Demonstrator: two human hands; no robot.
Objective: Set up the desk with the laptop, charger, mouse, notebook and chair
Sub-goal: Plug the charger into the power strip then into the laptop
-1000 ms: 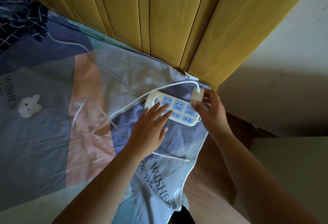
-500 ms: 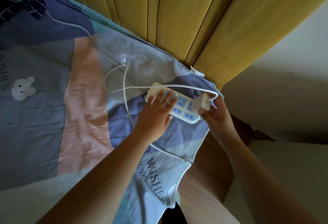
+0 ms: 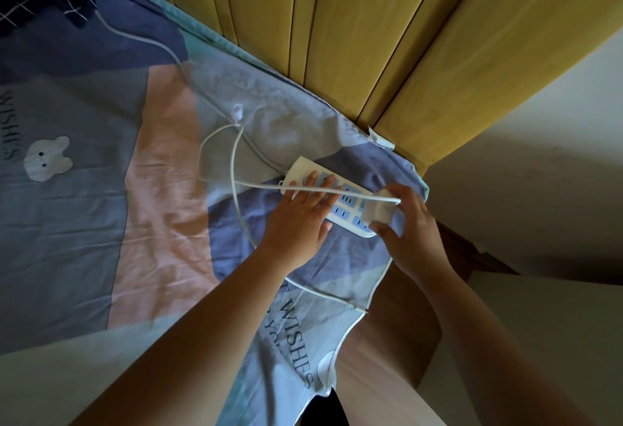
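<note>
Now we see one bear print [image 3: 47,158] on the bedsheet [image 3: 84,223] far left of our fingers, then one clip [image 3: 238,112] where the thin white cable [image 3: 232,169] loops, up and left of our left fingertips. We count two cables: that thin one, which crosses over our left hand [image 3: 296,219] to the charger, and a thicker cord [image 3: 148,44] running to the one power strip [image 3: 340,201]. Our left hand lies flat, fingers [image 3: 312,177] spread and pressed on the strip's left end, gripping nothing. Just right of those fingertips, our right hand [image 3: 409,223] pinches the one white charger [image 3: 382,210] between thumb and fingers, its body against the strip's right end; whether its prongs are seated we cannot tell. Beyond both hands stands the yellow headboard [image 3: 371,37].
</note>
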